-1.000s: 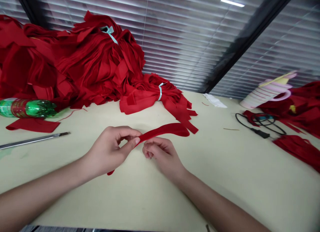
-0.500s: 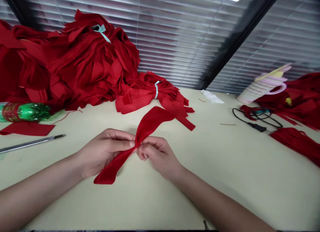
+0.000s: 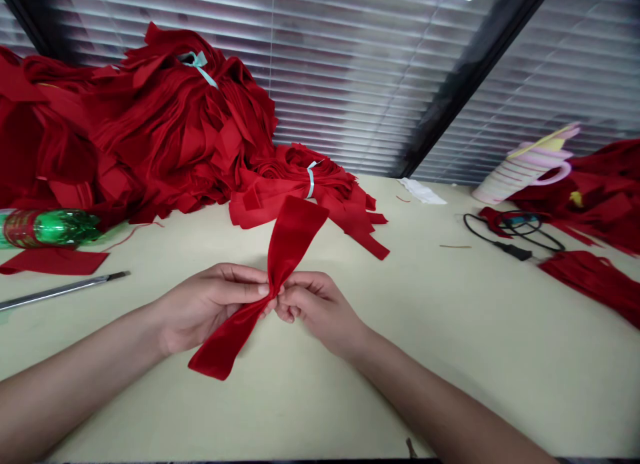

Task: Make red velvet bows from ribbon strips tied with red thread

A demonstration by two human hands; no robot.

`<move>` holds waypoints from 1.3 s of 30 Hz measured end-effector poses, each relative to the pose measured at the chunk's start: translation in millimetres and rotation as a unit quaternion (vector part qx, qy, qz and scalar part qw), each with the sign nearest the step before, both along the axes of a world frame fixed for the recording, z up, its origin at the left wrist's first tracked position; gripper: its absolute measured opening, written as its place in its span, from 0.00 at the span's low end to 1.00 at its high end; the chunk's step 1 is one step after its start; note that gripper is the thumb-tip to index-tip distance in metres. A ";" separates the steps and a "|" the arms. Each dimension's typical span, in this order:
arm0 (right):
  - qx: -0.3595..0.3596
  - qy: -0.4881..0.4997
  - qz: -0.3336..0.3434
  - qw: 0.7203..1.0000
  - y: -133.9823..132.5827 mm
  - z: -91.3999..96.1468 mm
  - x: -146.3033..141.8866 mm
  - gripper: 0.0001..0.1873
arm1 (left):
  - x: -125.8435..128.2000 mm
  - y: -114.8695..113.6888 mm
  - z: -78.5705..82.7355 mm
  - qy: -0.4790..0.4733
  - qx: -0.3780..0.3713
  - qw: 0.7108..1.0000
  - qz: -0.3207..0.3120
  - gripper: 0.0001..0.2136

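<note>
Pinching: my left hand (image 3: 203, 307) had its thumb and fingers closed on the red strip (image 3: 277, 271) at its narrow, gathered waist.
Right hand: my right hand (image 3: 323, 307) was curled inward, thumb against the fingers and tips right beside that waist; through the camera I couldn't tell whether they gripped the cloth.
Red strip: it slanted in front of me between both hands, one end fanning up and away, the other flaring toward me, below the left fingers.
Behind: I saw a small bundle (image 3: 343, 201) with a pale blue tie, and a larger heap (image 3: 185, 127) against the blinds (image 3: 340, 84).
Left side: a green bottle (image 3: 57, 228) lay above a slim metal tool (image 3: 57, 293).
Right side: a pink-and-white jug (image 3: 517, 174) leaned near a black cable (image 3: 515, 251).
</note>
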State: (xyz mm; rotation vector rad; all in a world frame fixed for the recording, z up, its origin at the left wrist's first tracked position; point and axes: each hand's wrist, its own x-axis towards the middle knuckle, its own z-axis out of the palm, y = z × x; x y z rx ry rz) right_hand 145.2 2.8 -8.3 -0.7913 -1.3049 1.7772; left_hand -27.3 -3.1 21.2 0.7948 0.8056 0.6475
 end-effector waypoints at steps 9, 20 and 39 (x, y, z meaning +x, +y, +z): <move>0.005 -0.096 0.125 0.987 13.3 -0.4 17.2 0.06 | 2.7 -8.0 7.4 0.148 0.117 0.977 -0.097 0.08; -0.094 -0.071 0.083 0.990 9.3 4.4 13.1 0.05 | 7.9 -16.6 5.5 0.281 0.290 0.910 -0.093 0.11; 0.471 -0.324 -0.019 0.820 -8.8 6.2 8.3 0.10 | 8.8 -17.1 -14.4 0.364 0.420 0.831 -0.004 0.06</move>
